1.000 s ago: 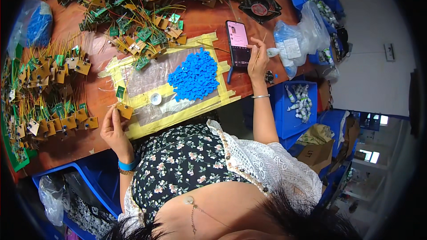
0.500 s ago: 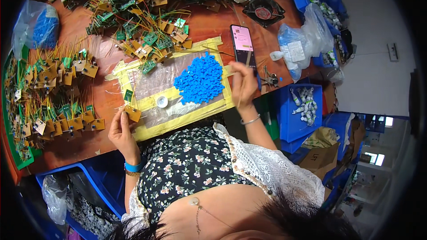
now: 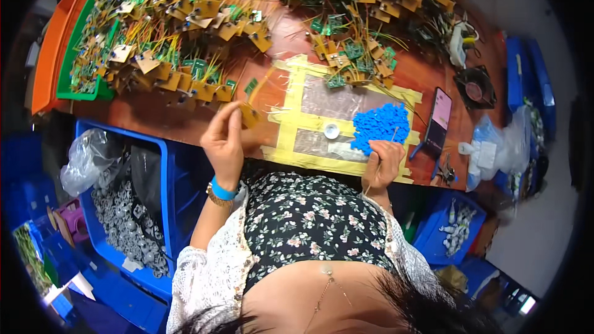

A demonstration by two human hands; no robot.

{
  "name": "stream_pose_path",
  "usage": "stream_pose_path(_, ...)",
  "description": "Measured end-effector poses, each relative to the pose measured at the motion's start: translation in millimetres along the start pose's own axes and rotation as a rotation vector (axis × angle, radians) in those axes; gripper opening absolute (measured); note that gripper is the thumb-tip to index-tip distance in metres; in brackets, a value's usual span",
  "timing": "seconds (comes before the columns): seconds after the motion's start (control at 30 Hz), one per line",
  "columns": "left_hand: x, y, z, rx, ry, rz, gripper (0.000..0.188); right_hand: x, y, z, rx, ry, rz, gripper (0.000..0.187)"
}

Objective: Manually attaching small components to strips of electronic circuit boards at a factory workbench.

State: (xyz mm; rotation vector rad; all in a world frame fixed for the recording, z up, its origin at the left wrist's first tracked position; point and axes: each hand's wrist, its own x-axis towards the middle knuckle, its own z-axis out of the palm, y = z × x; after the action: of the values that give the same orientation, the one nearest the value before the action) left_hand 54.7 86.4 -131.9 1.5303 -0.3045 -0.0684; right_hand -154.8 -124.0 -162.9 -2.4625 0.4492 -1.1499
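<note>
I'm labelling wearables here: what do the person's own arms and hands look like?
The left hand is ungloved, with a blue band and brownish bracelet at its wrist; the right hand is ungloved too, any wristwear unclear. White lacy sleeves show on both sides.

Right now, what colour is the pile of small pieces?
Bright blue; the pile shows best in the head view.

A reddish-brown table [image 3: 291, 28] stood in the room, light glossing its far side. Beyond its right edge spread a pale grey surface [image 3: 547, 167], wall or floor unclear. Blue bins [image 3: 165, 201] stood below the front edge; past the front-right corner glowed a small, window-like bright patch [image 3: 527, 305].
</note>
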Motion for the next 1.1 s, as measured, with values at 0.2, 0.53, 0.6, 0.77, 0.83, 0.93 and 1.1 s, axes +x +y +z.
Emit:
stream_pose_path(0.2,43,2,-33,0.169,0.266,0.245,0.02,-4,-2,-2,-0.017,0.01,0.006,0.013)
stream_pose_path(0.53,50,-9,-36,0.631,0.5,0.405,0.019,-14,11,-15,-0.069,0.059,0.089,0.014)
stream_pose_path(0.6,39,-9,-28,0.641,0.421,0.526,0.019,-18,21,-27,-0.132,0.093,0.118,0.014)
stream_pose_path(0.77,6,-10,18,0.563,-0.173,0.515,0.018,-25,63,-63,-0.377,0.34,0.237,0.018)
stream_pose_path(0.83,7,-13,44,0.568,-0.388,0.477,0.02,-31,80,-77,-0.443,0.393,0.297,0.021)
stream_pose_path(0.93,20,-12,88,0.621,-0.541,0.599,0.03,-33,92,-88,-0.527,0.395,0.359,0.023)
stream_pose_path(1.1,48,-29,144,0.918,-0.68,0.795,0.04,-34,97,-86,-0.482,0.415,0.386,0.026)
